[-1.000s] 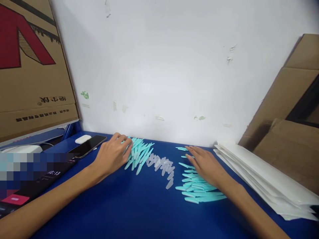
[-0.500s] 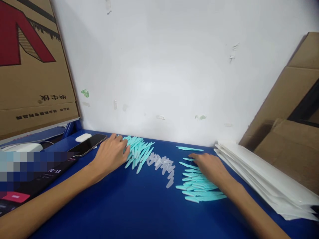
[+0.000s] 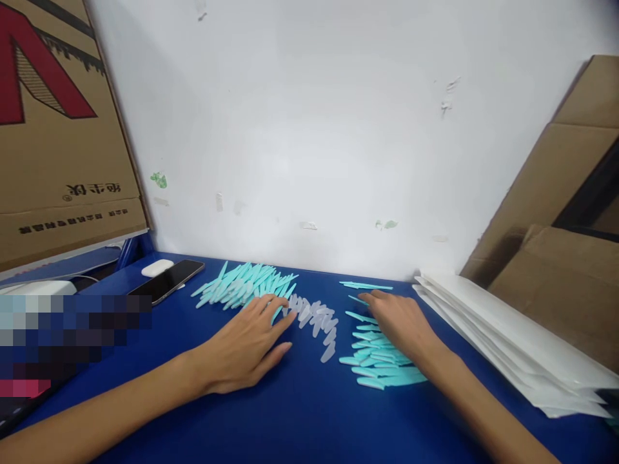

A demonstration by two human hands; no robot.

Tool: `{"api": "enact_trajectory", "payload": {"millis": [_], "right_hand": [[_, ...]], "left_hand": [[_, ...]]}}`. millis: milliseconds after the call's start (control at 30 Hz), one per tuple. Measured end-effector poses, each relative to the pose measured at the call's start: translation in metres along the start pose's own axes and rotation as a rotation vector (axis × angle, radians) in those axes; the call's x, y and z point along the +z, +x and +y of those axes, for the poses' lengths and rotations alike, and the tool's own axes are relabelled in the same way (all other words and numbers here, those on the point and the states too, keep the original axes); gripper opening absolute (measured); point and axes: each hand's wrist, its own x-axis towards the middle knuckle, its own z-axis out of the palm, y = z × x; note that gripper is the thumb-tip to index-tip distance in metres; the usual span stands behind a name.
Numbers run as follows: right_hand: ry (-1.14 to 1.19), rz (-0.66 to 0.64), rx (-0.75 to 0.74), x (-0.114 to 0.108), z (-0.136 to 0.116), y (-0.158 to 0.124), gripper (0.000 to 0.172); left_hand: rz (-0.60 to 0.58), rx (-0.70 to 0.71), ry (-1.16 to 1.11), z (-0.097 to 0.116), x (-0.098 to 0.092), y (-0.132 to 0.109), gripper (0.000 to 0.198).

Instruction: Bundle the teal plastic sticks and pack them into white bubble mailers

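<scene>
My left hand [image 3: 244,345] is open, its fingers apart, over the right front edge of a pile of slim turquoise eyebrow razors [image 3: 242,283]. Its fingertips are close to a curved cluster of small translucent caps [image 3: 314,316]; whether they touch any is unclear. On the right, my right hand [image 3: 403,322] has its fingers closed at the end of a turquoise razor [image 3: 356,299]. Below that hand, a row of razors [image 3: 370,372] points sideways, partly covered by the hand and wrist. A few more razors [image 3: 366,285] lie just behind it.
A phone [image 3: 169,280] and a white case [image 3: 157,267] rest at the left of the blue table [image 3: 271,419]. White envelopes [image 3: 503,341] are stacked at the right. Cardboard boxes [image 3: 62,154] flank both sides, and a white wall [image 3: 309,129] rises behind.
My left hand has moved right and toward me, from the pile's left end to beside the caps, spreading its fingers. The razor at my right fingertips has tilted slightly.
</scene>
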Motion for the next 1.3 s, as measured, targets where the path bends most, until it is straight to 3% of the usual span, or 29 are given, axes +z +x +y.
{"api": "enact_trajectory", "payload": {"millis": [267, 467, 567, 767, 933, 1167, 1300], "right_hand": [[0.056, 0.148, -0.077, 0.000, -0.003, -0.004, 0.037], [0.223, 0.259, -0.136, -0.005, -0.012, -0.006, 0.037], [0.354, 0.308, -0.193, -0.011, -0.020, -0.009, 0.035], [0.492, 0.256, -0.253, -0.028, -0.040, -0.017, 0.037], [0.513, 0.264, -0.383, -0.032, -0.046, -0.020, 0.028], [0.513, 0.282, -0.431, -0.030, -0.047, -0.019, 0.022], [0.519, 0.259, -0.441, -0.032, -0.050, -0.020, 0.023]], "left_hand": [[-0.021, 0.070, 0.040, -0.002, 0.005, -0.001, 0.040], [0.123, 0.173, -0.081, 0.001, 0.009, 0.003, 0.013], [0.171, 0.179, -0.102, 0.000, 0.017, 0.004, 0.013], [0.112, 0.126, 0.003, -0.002, 0.024, 0.003, 0.023], [0.088, 0.133, 0.054, -0.004, 0.026, 0.001, 0.031], [0.191, -0.019, -0.168, -0.001, 0.023, 0.004, 0.018], [0.226, -0.022, -0.254, 0.001, 0.021, 0.004, 0.018]]}}
